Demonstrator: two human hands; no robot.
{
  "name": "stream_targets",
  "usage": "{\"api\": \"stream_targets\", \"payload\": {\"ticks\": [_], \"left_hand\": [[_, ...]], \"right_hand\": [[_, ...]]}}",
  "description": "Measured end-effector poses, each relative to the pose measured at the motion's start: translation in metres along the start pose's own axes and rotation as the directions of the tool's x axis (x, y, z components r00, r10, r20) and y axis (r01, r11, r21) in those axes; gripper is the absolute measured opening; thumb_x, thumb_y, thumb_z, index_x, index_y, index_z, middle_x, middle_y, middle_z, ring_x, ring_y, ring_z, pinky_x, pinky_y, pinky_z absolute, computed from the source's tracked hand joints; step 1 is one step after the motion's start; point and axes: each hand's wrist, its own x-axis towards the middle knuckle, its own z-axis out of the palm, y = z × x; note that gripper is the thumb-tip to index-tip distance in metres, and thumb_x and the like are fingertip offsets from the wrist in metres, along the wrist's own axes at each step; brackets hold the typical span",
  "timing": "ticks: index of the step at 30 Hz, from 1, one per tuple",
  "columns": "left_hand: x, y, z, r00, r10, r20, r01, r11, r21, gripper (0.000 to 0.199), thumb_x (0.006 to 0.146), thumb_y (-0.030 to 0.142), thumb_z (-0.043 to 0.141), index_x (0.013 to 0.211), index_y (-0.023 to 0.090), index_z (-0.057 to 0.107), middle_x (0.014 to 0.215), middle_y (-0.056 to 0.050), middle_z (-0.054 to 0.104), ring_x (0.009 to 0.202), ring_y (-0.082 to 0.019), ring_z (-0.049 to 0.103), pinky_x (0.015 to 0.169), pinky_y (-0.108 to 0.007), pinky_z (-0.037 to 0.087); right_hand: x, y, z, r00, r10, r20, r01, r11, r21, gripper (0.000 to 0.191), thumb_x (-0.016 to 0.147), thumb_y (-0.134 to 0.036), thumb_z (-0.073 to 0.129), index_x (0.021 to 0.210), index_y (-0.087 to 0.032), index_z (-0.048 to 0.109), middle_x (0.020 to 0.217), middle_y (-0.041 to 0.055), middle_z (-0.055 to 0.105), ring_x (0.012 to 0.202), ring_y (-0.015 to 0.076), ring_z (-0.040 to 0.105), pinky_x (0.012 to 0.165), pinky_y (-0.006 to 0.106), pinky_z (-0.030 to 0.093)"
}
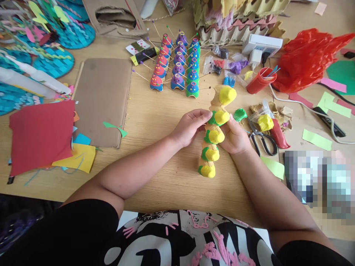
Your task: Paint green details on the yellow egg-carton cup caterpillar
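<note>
Right of centre, the left hand (191, 128) and right hand (235, 136) grip a carton strip (212, 127), seemingly pressing on green clay (212, 120); next calls for gentle smoothing.

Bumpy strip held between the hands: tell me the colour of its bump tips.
The bump tips are yellow, seen best in the head view.

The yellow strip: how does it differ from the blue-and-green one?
The yellow strip is held by the left hand and right hand; the blue-and-green strip stands on the table. The blue-and-green strip has pins sticking out; the yellow strip shows none. Both are single rows of bumps with some green.
</note>
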Motion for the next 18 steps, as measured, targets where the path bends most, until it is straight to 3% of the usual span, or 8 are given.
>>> {"api": "stream_targets", "payload": {"ticks": [5,12,18], "left_hand": [[-0.0002,0.0011,0.0022,0.999,0.004,-0.051,-0.002,0.999,0.047,0.044,0.072,0.053,0.097,0.083,0.017,0.073,0.078,0.001,0.077,0.069,-0.012,0.069,0.068,-0.024,0.054],[-0.0013,0.0016,0.0043,0.996,-0.026,-0.090,0.024,1.000,-0.017,0.027,0.085,0.038,0.091,0.081,0.018,0.073,0.077,0.001,0.077,0.070,-0.013,0.071,0.070,-0.026,0.053],[0.0008,0.0012,0.0009,0.992,-0.116,-0.059,0.113,0.992,-0.055,0.033,0.090,0.048,0.084,0.081,0.019,0.073,0.075,-0.002,0.075,0.072,-0.019,0.073,0.068,-0.031,0.052]], "right_hand": [[0.0001,0.0006,-0.0001,1.000,-0.004,0.010,0.004,1.000,-0.018,0.038,0.083,-0.066,0.077,0.098,-0.033,0.067,0.111,0.0043,0.083,0.134,0.0317,0.069,0.110,0.055,0.060],[0.0008,-0.0011,0.0017,1.000,-0.001,0.011,0.001,0.999,-0.033,0.040,0.080,-0.068,0.080,0.096,-0.033,0.067,0.104,0.0053,0.083,0.127,0.0337,0.072,0.103,0.057,0.062],[0.0012,0.0006,-0.0001,1.000,0.004,-0.002,-0.005,1.000,-0.025,0.040,0.079,-0.068,0.081,0.094,-0.034,0.066,0.103,0.0054,0.082,0.125,0.0343,0.072,0.099,0.058,0.063]]}}
